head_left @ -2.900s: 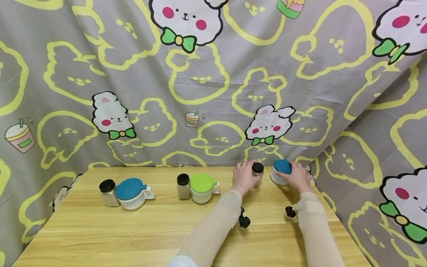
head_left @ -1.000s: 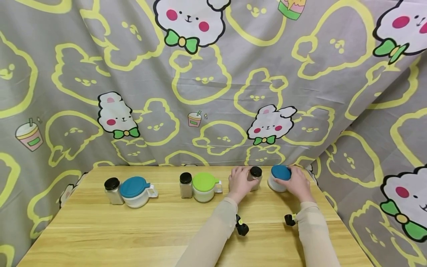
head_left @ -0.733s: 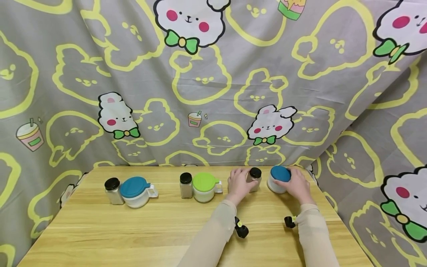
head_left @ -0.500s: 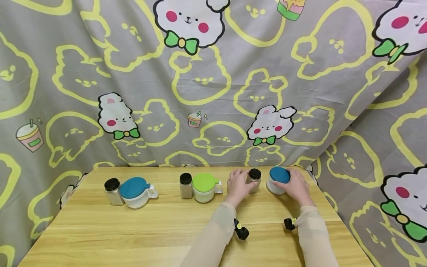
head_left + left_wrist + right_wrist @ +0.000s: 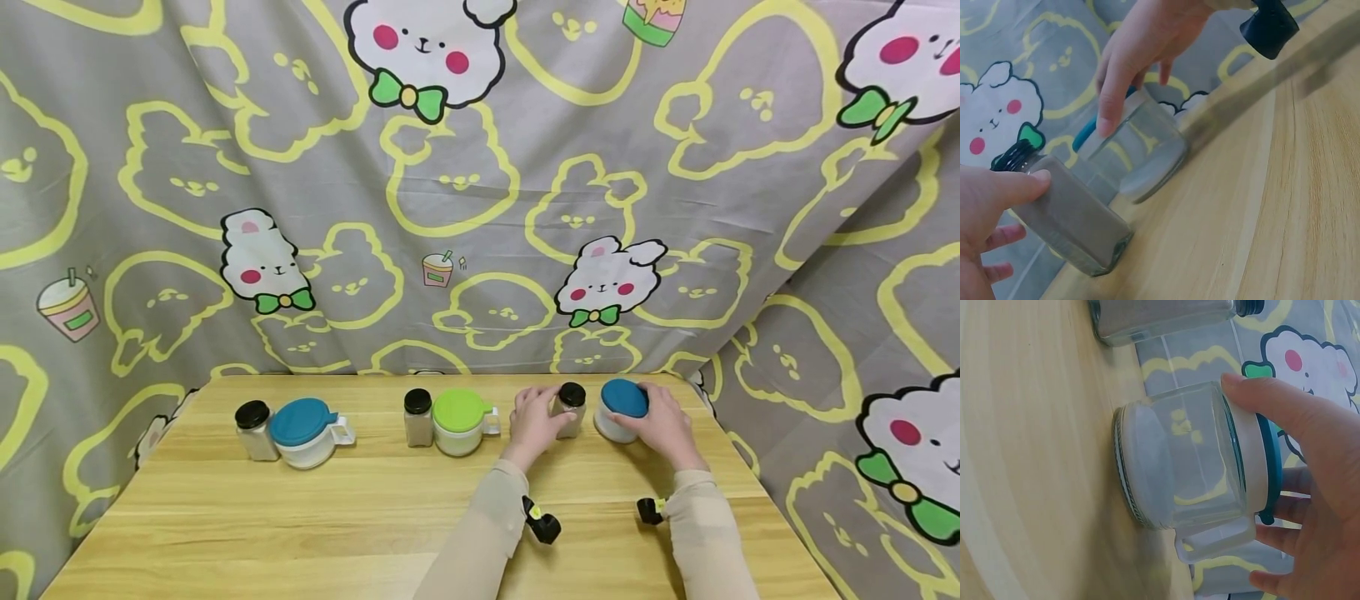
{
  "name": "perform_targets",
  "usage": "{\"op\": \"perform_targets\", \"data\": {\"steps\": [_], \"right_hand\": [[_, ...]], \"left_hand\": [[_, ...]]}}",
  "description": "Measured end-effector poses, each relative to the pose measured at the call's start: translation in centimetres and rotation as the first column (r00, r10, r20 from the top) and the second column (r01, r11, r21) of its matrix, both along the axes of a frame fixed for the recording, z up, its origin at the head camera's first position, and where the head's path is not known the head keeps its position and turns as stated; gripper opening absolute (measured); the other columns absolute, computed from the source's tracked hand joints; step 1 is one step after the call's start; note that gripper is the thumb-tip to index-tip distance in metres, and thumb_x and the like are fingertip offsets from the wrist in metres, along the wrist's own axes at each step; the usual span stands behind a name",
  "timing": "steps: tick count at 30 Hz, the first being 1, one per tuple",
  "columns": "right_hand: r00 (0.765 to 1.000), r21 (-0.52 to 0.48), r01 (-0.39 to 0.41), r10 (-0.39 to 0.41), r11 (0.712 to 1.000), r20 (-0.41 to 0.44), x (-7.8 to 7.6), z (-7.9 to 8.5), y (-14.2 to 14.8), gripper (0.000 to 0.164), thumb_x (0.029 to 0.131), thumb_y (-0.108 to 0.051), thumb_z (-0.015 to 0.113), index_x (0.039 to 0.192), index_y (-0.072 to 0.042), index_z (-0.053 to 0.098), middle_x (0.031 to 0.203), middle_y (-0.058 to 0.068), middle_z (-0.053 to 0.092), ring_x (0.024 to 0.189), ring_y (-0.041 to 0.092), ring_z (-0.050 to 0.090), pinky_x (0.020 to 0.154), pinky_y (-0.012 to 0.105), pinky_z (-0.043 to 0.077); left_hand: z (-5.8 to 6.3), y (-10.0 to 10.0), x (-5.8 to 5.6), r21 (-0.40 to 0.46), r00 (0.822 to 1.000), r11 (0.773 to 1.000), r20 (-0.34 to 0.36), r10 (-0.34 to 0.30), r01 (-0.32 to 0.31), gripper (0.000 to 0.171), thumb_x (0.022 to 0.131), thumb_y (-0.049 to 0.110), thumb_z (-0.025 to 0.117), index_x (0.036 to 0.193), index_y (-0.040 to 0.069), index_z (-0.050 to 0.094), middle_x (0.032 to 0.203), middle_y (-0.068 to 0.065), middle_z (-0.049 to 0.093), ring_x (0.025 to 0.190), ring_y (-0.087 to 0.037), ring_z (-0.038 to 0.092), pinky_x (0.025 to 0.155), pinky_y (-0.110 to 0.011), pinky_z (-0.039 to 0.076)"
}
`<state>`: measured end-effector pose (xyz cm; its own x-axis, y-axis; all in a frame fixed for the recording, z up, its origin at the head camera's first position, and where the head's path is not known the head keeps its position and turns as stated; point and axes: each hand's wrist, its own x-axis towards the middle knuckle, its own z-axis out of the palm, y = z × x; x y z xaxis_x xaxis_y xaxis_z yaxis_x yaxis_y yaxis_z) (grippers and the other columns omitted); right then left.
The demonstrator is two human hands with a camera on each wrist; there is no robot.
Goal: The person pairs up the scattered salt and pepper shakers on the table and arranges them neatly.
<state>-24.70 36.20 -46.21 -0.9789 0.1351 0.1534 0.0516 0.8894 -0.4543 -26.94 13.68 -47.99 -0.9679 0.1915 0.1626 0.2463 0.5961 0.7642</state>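
Observation:
My left hand grips a square glass spice jar with a black cap, thumb across its near side. In the left wrist view, the spice jar holds a greyish-brown powder. Just to its right, my right hand holds a round clear seasoning jar by its upper part, below and around the blue lid. White contents fill the bottom of this seasoning jar, and a clear handle shows in the right wrist view. Both jars are upright on the table, with a small gap between them.
Left of my hands stand a black-capped spice jar and a green-lidded seasoning jar. Farther left are another black-capped jar and a blue-lidded seasoning jar. A patterned curtain hangs behind the wooden table.
Both hands have brought their jars nearer to me and slightly left, the blue-lidded one also closer to the spice jar. The other jars keep their places; the head view shifted a little earlier.

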Motion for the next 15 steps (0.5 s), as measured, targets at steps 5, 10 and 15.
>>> {"op": "perform_targets", "data": {"steps": [5, 10, 15], "right_hand": [[1.0, -0.016, -0.015, 0.015, 1.0, -0.013, 0.4, -0.1, -0.4, 0.092, 0.079, -0.054, 0.074, 0.144, 0.001, 0.037, 0.14, 0.03, 0.042, 0.125, 0.049, 0.042, 0.093, 0.07, 0.033], [1.0, -0.019, -0.025, 0.024, 1.0, -0.017, 0.7, -0.1, -0.9, 0.091, 0.079, -0.053, 0.074, 0.143, 0.0, 0.038, 0.14, 0.03, 0.043, 0.125, 0.049, 0.044, 0.094, 0.07, 0.033], [0.999, -0.017, -0.028, 0.028, 0.999, -0.024, 0.9, -0.2, -1.2, 0.091, 0.08, -0.053, 0.074, 0.143, 0.0, 0.038, 0.139, 0.03, 0.043, 0.125, 0.049, 0.045, 0.094, 0.069, 0.033]], "left_hand": [[-0.1, -0.3, 0.2, 0.007, 1.0, 1.0, 0.012, -0.015, 0.015, 0.056, 0.089, 0.041, 0.068, 0.141, 0.026, 0.053, 0.141, -0.004, 0.052, 0.139, -0.03, 0.035, 0.105, -0.056, 0.036], [-0.2, -0.5, 0.5, 0.017, 1.0, 1.0, 0.009, -0.018, 0.017, 0.056, 0.089, 0.04, 0.069, 0.14, 0.024, 0.054, 0.14, -0.005, 0.053, 0.138, -0.03, 0.036, 0.104, -0.058, 0.036], [-0.2, -0.8, 0.7, 0.01, 1.0, 1.0, -0.004, -0.013, 0.013, 0.056, 0.088, 0.041, 0.069, 0.14, 0.024, 0.054, 0.139, -0.006, 0.053, 0.137, -0.031, 0.038, 0.102, -0.057, 0.037]]}}
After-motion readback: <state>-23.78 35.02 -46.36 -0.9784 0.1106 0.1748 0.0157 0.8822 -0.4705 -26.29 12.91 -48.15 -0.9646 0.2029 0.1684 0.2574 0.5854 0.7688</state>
